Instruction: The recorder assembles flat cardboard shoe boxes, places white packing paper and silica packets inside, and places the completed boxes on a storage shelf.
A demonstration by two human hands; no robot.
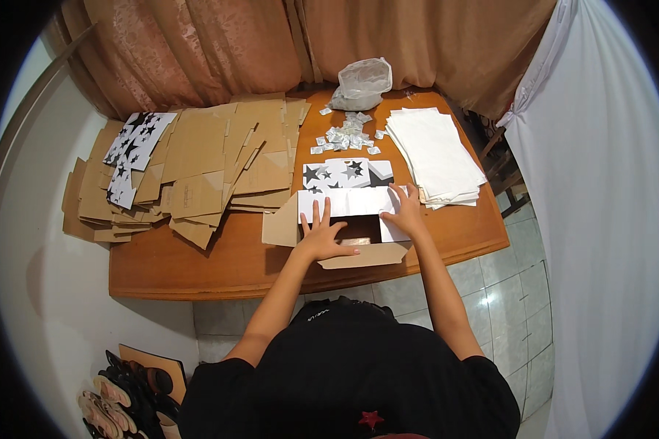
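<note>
A cardboard box, white outside with black and grey stars (328, 175), stands near the table's front edge. Its top is open, and the dark inside shows a small pale brownish item (356, 241) at the bottom. Brown inner faces show on the left flap (280, 224) and the near flap (370, 256). My left hand (320, 236) lies over the opening's left side, fingers spread, fingertips on the white far flap (351, 199) and thumb by the near flap. At the far right corner, my right hand (406, 212) rests on the white panels with thumb and fingers apart.
Flattened brown cardboard boxes (198, 150) are piled at the left, a star-patterned piece (134, 150) on top. Small silvery packets (350, 134) lie behind the box, before a translucent plastic bag (364, 80). White sheets (436, 157) are stacked right on the wooden table (198, 276). Shoes (128, 399) stand lower left.
</note>
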